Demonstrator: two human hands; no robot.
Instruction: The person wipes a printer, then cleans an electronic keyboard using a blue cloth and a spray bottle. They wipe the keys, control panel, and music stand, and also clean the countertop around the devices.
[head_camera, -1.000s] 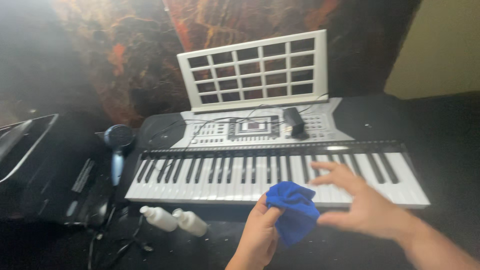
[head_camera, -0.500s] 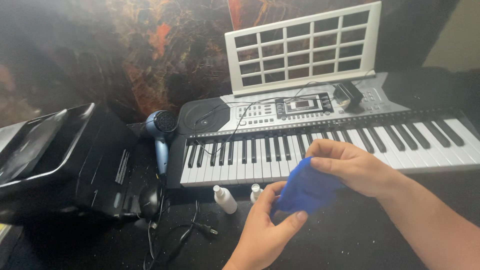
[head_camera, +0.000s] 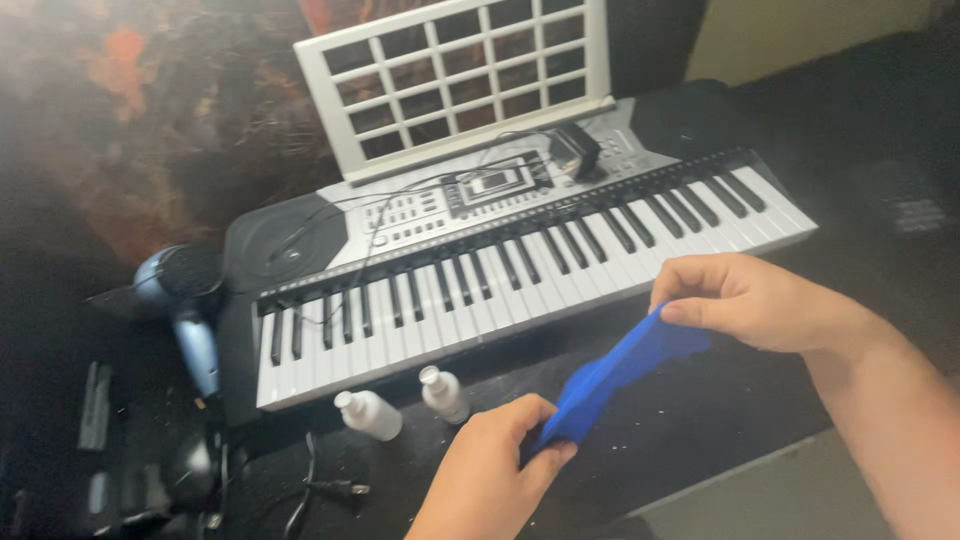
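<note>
A blue cloth (head_camera: 615, 375) is stretched between both my hands above the dark table, in front of an electronic keyboard (head_camera: 520, 265). My left hand (head_camera: 490, 470) pinches the cloth's lower end near the bottom of the view. My right hand (head_camera: 765, 300) pinches its upper end, just in front of the white keys. The keyboard lies tilted across the view, with a white grid music stand (head_camera: 455, 75) at its back and a black adapter (head_camera: 575, 150) with a thin cable on its control panel.
Two small white bottles (head_camera: 370, 413) (head_camera: 443, 392) lie on the table by the keyboard's front edge, left of my left hand. A blue hair dryer (head_camera: 185, 300) rests at the keyboard's left end. Black cables (head_camera: 320, 490) and dark equipment (head_camera: 100, 430) fill the lower left.
My hands have drawn apart, pulling the bunched cloth into a long strip. The view has swung right, so the keyboard appears further left and more tilted, and the black device at left is mostly out of view.
</note>
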